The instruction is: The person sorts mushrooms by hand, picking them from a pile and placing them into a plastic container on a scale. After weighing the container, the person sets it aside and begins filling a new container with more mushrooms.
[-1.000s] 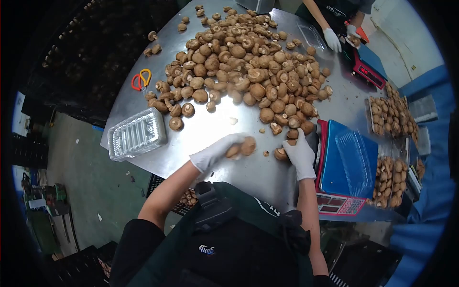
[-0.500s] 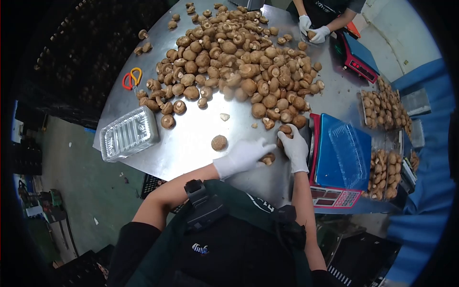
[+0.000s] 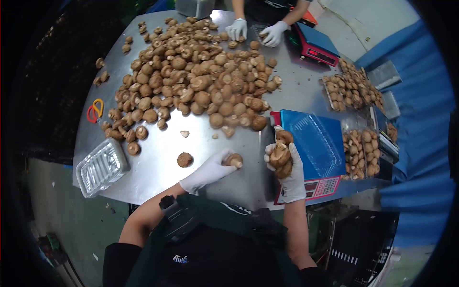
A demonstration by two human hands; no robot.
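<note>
My right hand (image 3: 289, 174), in a white glove, is raised palm up and holds several brown mushrooms (image 3: 280, 152) beside the blue scale (image 3: 306, 143). A clear plastic tray (image 3: 319, 143) lies on the scale's platform. My left hand (image 3: 210, 170), also gloved, reaches across the steel table (image 3: 158, 177) and its fingers close on one mushroom (image 3: 233, 160). A single mushroom (image 3: 185, 159) lies loose just left of that hand. A big heap of mushrooms (image 3: 196, 81) covers the far half of the table.
An empty clear tray (image 3: 101, 167) sits at the table's near left corner. Orange-handled scissors (image 3: 94, 110) lie at the left edge. Filled mushroom trays (image 3: 351, 88) stand right of the scale. Another person's gloved hands (image 3: 256, 31) work at the far edge near a second scale (image 3: 315, 45).
My right hand has lifted off the table with several mushrooms, turning palm up. My left hand dropped one mushroom on the table and moved right onto another. The view shifted.
</note>
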